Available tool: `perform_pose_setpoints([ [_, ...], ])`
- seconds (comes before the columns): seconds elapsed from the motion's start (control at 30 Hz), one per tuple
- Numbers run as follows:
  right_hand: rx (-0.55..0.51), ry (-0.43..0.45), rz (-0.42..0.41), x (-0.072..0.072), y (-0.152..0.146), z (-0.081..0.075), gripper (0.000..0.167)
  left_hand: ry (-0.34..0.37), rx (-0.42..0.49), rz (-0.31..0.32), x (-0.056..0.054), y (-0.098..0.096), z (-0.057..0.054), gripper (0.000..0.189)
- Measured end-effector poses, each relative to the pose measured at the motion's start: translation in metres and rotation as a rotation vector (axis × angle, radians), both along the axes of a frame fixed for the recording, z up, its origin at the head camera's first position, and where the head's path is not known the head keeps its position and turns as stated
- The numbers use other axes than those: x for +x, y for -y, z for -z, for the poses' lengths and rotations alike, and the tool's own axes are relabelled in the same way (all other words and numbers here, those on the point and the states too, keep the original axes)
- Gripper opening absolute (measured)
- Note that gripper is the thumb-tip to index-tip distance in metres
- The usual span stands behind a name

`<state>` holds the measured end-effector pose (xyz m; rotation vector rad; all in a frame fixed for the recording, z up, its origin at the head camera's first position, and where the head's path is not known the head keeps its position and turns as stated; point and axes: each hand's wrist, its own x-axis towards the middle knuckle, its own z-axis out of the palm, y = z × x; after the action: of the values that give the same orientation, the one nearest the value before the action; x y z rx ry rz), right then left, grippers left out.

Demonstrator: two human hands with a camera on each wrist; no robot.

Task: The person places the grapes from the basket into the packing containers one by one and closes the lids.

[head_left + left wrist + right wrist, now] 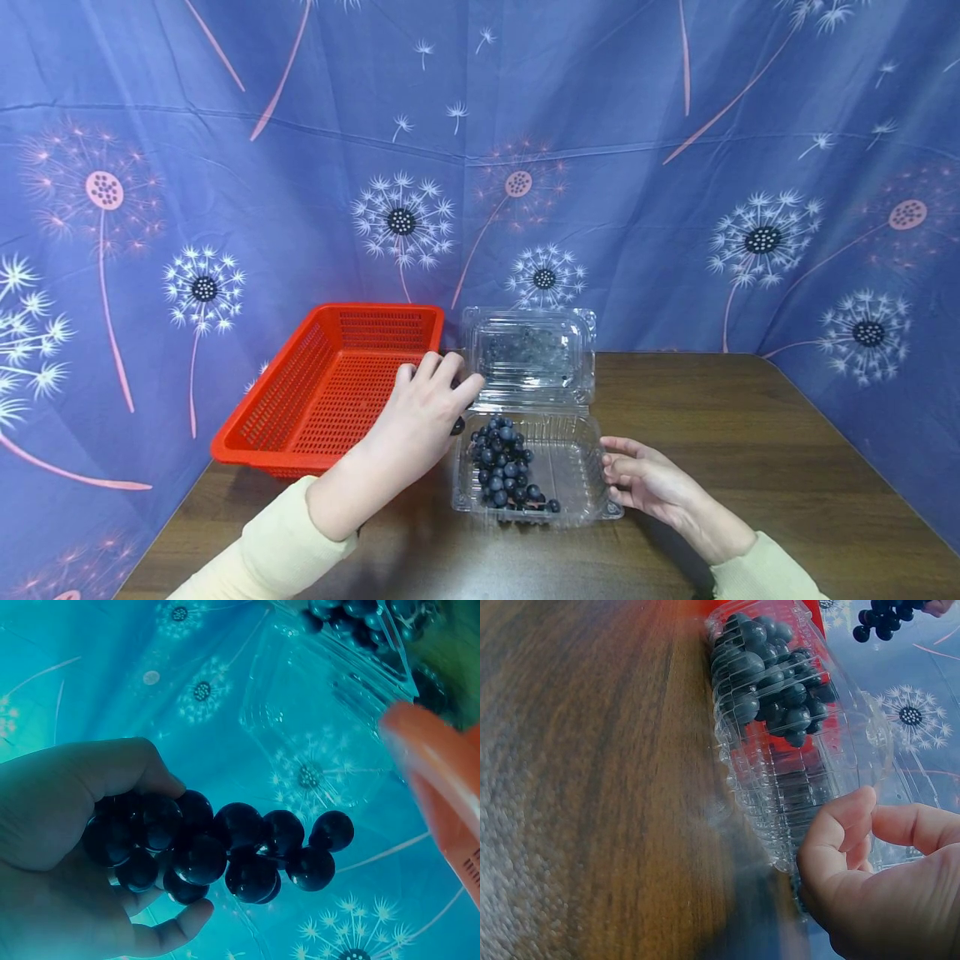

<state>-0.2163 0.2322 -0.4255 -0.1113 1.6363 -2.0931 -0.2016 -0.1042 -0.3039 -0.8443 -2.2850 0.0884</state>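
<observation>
A bunch of dark grapes (240, 851) is held in my left hand (423, 404), its thumb and fingers curled round one end. In the head view the hand is raised between the red basket and the clear container, hiding most of that bunch. An open clear plastic clamshell container (570, 467) stands on the table with its lid (532, 358) tipped back. More dark grapes (498, 467) lie in its left half. At the container's right wall, my right hand (656, 483) holds the rim with bent fingers and thumb (911, 829).
A red slotted plastic basket (330, 458) stands to the left, close beside the container. Both are on a brown wooden table (720, 417). Behind and at the sides hangs a blue cloth (637, 208) with a dandelion print.
</observation>
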Motion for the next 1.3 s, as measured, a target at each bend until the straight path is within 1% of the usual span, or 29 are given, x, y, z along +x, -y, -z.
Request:
perform_pose_setpoints([
  [0.07, 0.000, -0.001, -0.001, 0.000, 0.000, 0.000, 0.050, 0.001, -0.003, 0.011, 0.002, -0.002, 0.001, 0.057],
  [0.27, -0.014, 0.007, -0.004, 0.000, 0.000, 0.000, 0.047, -0.005, 0.024, 0.040, 0.004, -0.009, 0.004, 0.050],
  [0.5, -0.019, 0.008, -0.002, 0.001, 0.000, -0.001, 0.046, -0.012, 0.019, 0.050, 0.004, -0.016, 0.010, 0.048],
  [0.73, -0.005, 0.003, 0.000, 0.001, 0.000, -0.001, 0.050, 0.009, 0.029, 0.109, 0.004, -0.024, 0.018, 0.046],
  [0.9, -0.011, 0.009, 0.001, 0.002, 0.000, -0.002, 0.048, 0.027, 0.012, 0.131, 0.003, -0.029, 0.024, 0.044],
  [1.1, -0.015, 0.009, 0.000, 0.002, 0.000, -0.003, 0.046, 0.023, -0.008, 0.130, 0.001, -0.034, 0.029, 0.037],
  [1.3, -0.021, 0.005, -0.011, 0.001, 0.000, -0.004, 0.044, 0.025, -0.028, 0.123, 0.000, -0.042, 0.031, 0.032],
])
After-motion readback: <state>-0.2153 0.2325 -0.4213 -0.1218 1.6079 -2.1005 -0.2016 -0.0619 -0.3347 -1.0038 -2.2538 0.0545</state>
